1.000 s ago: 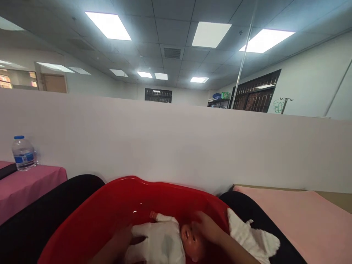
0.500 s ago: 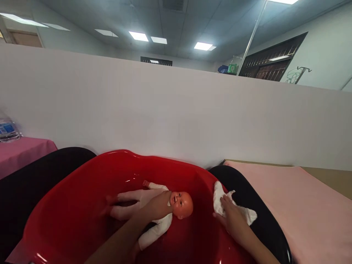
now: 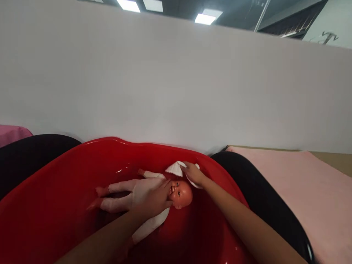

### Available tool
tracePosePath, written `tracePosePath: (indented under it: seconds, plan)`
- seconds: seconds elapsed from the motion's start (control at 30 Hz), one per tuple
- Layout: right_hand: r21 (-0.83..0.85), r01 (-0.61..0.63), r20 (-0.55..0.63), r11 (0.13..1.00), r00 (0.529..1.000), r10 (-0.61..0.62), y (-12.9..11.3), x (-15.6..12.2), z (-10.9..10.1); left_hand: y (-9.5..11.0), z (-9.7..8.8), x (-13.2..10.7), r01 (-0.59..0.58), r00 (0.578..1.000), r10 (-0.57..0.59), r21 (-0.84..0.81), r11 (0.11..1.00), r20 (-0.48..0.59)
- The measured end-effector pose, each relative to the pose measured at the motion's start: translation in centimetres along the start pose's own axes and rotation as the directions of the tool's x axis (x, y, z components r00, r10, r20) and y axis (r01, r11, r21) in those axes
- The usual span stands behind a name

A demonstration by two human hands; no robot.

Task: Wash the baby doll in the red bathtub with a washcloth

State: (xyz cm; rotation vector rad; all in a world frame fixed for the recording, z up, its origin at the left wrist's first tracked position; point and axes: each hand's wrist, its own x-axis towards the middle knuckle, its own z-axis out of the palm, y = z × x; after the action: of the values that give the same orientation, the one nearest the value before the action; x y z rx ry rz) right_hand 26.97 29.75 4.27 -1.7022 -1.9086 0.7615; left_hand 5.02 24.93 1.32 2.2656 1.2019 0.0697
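A baby doll [image 3: 180,194] in white clothing lies on its back inside the red tub [image 3: 90,154], its head toward the right and its feet toward the left. My left hand [image 3: 158,200] reaches across its upper chest, with the fingers and thumb curled round the neck just under the chin. Beside the doll's head, on the far side, a white cloth [image 3: 176,168] hangs from my right hand [image 3: 194,174]. The fingers of that hand pinch the cloth, and part of it shows below the palm. The doll's near hand is hard to make out.
Black surfaces flank the tub, one at the left [image 3: 44,150] and one at the right [image 3: 247,179]. Farther right lies a pink sheet [image 3: 297,198]. Pink fabric [image 3: 12,135] shows at the left edge. A pale partition [image 3: 176,80] rises behind the tub.
My right hand has lifted the white cloth off the tub's right rim and brought it left to the doll's head. My left hand stays at the doll's neck. The view has tilted down.
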Motion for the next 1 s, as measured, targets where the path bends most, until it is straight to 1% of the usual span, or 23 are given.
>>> tracePosePath:
  seconds: [0.07, 0.1, 0.17, 0.23, 0.3, 0.37, 0.4, 0.47, 0.53, 0.6, 0.67, 0.7, 0.73, 0.8, 0.87, 0.9, 0.93, 0.97, 1.0]
  plan:
    - [0.072, -0.018, 0.029, 0.997, 0.999, 0.016, 0.3, 1.6, 1.0, -0.3, 0.7, 0.2, -0.068, 0.997, 0.065, -0.060, 0.996, -0.046]
    - [0.094, -0.011, 0.066, 0.995, 0.998, 0.005, 0.5, 1.9, 1.4, -0.3, 0.9, 0.3, -0.073, 0.996, 0.070, -0.077, 0.994, -0.053]
    - [0.145, 0.023, 0.183, 0.989, 0.982, -0.050, 0.8, 1.7, 1.9, -0.4, 1.3, 0.7, -0.067, 0.997, 0.063, -0.079, 0.995, -0.051]
    - [0.222, 0.056, 0.329, 0.973, 0.935, -0.129, 0.5, 1.2, 2.1, -0.6, 1.5, 1.0, -0.095, 0.994, 0.090, -0.067, 0.993, -0.068]
    - [0.283, 0.077, 0.459, 0.956, 0.864, -0.205, -0.1, 0.7, 2.3, -0.8, 1.6, 1.3, -0.112, 0.989, 0.108, -0.030, 0.993, -0.096]
    - [0.296, 0.092, 0.537, 0.951, 0.808, -0.245, -0.7, 0.5, 2.3, -0.9, 1.8, 1.3, -0.098, 0.987, 0.100, 0.020, 0.995, -0.129]
    - [0.282, 0.093, 0.555, 0.955, 0.796, -0.241, -0.8, 0.5, 2.3, -0.9, 1.8, 1.3, -0.090, 0.985, 0.095, 0.041, 0.995, -0.145]
    - [0.205, 0.062, 0.560, 0.977, 0.811, -0.169, -0.6, 0.6, 2.0, -0.8, 1.9, 1.2, -0.090, 0.982, 0.099, 0.058, 0.994, -0.160]
    - [0.050, 0.002, 0.552, 0.999, 0.833, -0.029, 0.1, 0.8, 1.4, -0.6, 1.9, 1.1, -0.097, 0.983, 0.104, 0.050, 0.994, -0.150]
    - [-0.157, -0.056, 0.520, 0.986, 0.844, 0.131, 1.0, 1.2, 0.6, -0.5, 1.7, 1.1, -0.084, 0.988, 0.087, 0.033, 0.996, -0.131]
    - [-0.295, -0.083, 0.466, 0.952, 0.857, 0.219, 1.5, 1.3, -0.2, -0.5, 1.6, 1.1, -0.060, 0.990, 0.062, 0.016, 0.998, -0.124]
    - [-0.314, -0.087, 0.440, 0.946, 0.869, 0.226, 1.5, 1.3, -0.4, -0.6, 1.6, 1.2, -0.058, 0.990, 0.058, 0.007, 0.998, -0.128]
    - [-0.296, -0.078, 0.423, 0.952, 0.883, 0.204, 1.2, 1.2, -0.5, -0.8, 1.6, 1.2, -0.065, 0.988, 0.064, -0.003, 0.998, -0.137]
    - [-0.187, -0.013, 0.434, 0.982, 0.896, 0.094, 0.4, 0.8, -0.2, -1.2, 1.7, 1.4, -0.091, 0.984, 0.087, -0.020, 0.996, -0.154]
    - [-0.067, 0.067, 0.492, 0.996, 0.870, -0.025, -0.5, 0.4, 0.5, -1.6, 1.9, 1.5, -0.109, 0.982, 0.103, -0.029, 0.994, -0.157]
    - [-0.033, 0.090, 0.521, 0.995, 0.852, -0.060, -0.7, 0.2, 0.8, -1.8, 2.0, 1.6, -0.114, 0.982, 0.108, -0.032, 0.993, -0.154]
    - [-0.025, 0.094, 0.545, 0.995, 0.836, -0.065, -0.8, 0.2, 1.0, -1.9, 2.1, 1.6, -0.119, 0.982, 0.112, -0.038, 0.992, -0.150]
    - [-0.051, 0.081, 0.560, 0.995, 0.827, -0.038, -0.6, 0.3, 1.1, -2.0, 2.2, 1.7, -0.120, 0.983, 0.112, -0.043, 0.992, -0.145]
    - [-0.105, 0.055, 0.563, 0.993, 0.826, 0.014, -0.3, 0.5, 1.0, -2.0, 2.2, 1.7, -0.119, 0.984, 0.112, -0.046, 0.992, -0.138]
